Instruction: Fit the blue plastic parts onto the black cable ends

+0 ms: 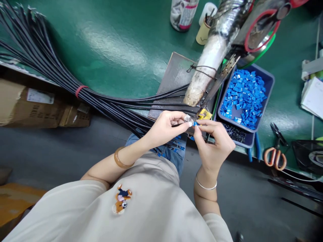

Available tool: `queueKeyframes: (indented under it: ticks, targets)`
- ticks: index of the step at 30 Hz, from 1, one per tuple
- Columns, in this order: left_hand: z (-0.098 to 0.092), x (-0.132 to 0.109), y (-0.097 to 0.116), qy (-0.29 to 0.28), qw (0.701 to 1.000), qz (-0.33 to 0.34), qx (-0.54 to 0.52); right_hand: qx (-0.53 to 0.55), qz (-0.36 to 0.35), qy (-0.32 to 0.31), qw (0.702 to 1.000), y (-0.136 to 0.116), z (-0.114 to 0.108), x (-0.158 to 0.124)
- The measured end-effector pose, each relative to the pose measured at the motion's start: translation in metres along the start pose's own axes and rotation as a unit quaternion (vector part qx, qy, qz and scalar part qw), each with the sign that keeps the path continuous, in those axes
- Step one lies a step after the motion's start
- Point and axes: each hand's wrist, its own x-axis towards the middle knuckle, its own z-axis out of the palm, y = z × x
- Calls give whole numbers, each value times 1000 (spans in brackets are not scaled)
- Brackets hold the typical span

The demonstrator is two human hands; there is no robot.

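Note:
My left hand pinches the end of a black cable, with white wrapping on its fingertips. Between thumb and fingers my right hand grips a small blue connector, which meets the cable end; how far they are joined is too small to tell. A thick bundle of black cables, tied with a red band, runs from the upper left toward my hands. Cable ends with blue connectors hang over my lap. Just beyond my fingertips lies a yellow piece.
A grey bin of blue connectors stands at the right, above another bin with small black parts. A foil-wrapped duct hangs over the dark metal plate. Orange-handled scissors and blue-handled pliers lie near the edge.

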Motion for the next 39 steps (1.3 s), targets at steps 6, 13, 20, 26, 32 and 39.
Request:
queueKeyframes:
  ticks: [6, 13, 20, 26, 32, 39]
  targets:
    - [2, -15, -2, 60, 992, 81, 81, -28, -65, -7, 997, 5, -5, -10]
    - [10, -22, 8, 73, 842, 334, 418, 13, -13, 69, 997, 7, -20, -11]
    - [-24, -11, 8, -178, 983, 26, 37, 250, 219, 8, 943, 2, 11, -15]
    - [-18, -15, -5, -75, 997, -17, -28, 184, 257, 44, 948, -5, 16, -19]
    - [-10, -15, -5, -49, 998, 10, 28, 98, 210, 40, 972, -10, -8, -19]
    - [-7, -17, -4, -45, 996, 50, 63, 128, 245, -35, 961, -4, 4, -24]
